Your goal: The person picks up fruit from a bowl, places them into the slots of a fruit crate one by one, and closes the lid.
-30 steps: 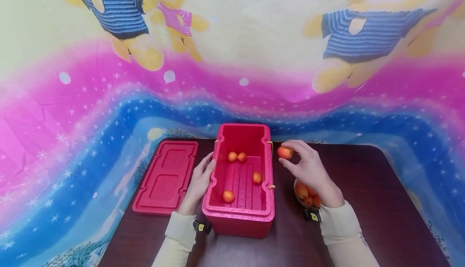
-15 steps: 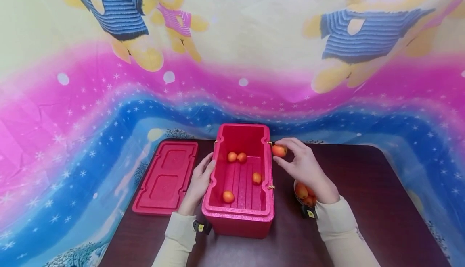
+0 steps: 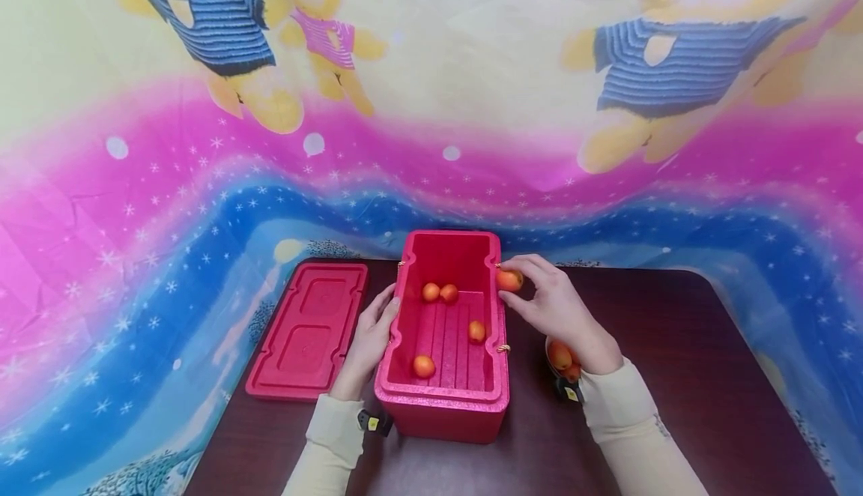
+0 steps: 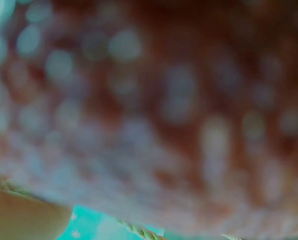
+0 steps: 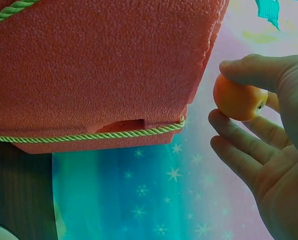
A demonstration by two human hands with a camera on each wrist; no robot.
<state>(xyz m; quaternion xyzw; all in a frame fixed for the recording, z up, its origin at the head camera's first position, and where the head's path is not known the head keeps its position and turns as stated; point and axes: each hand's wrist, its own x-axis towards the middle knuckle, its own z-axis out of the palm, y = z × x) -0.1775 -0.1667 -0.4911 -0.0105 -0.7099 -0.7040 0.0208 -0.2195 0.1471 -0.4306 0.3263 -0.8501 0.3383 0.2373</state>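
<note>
A red foam box (image 3: pixel 441 417) stands lidless on the table, with several small orange loquats on its floor, including one loquat (image 3: pixel 424 366) at the near end. My right hand (image 3: pixel 556 305) pinches another loquat (image 3: pixel 509 280) between thumb and fingertips at the box's far right rim. From the right wrist view, this fruit (image 5: pixel 240 97) is above rim level. Against the box's left side rests my left hand (image 3: pixel 367 339), its thumb at the rim and its fingers fairly straight. The left wrist view is mostly a blur of box wall, with part of a finger (image 4: pixel 26 215) showing.
To the left lies the red lid (image 3: pixel 310 327), flat on the dark wooden table (image 3: pixel 647 331). A bowl of loquats (image 3: pixel 561 357) sits to the right, partly hidden beneath my right wrist. Rope (image 5: pixel 134 133) runs along the box's outer wall. A cartoon bear cloth (image 3: pixel 431 181) hangs behind.
My right hand has moved left with its loquat, from beside the box to the right rim. The left hand, box and fruits inside have stayed put.
</note>
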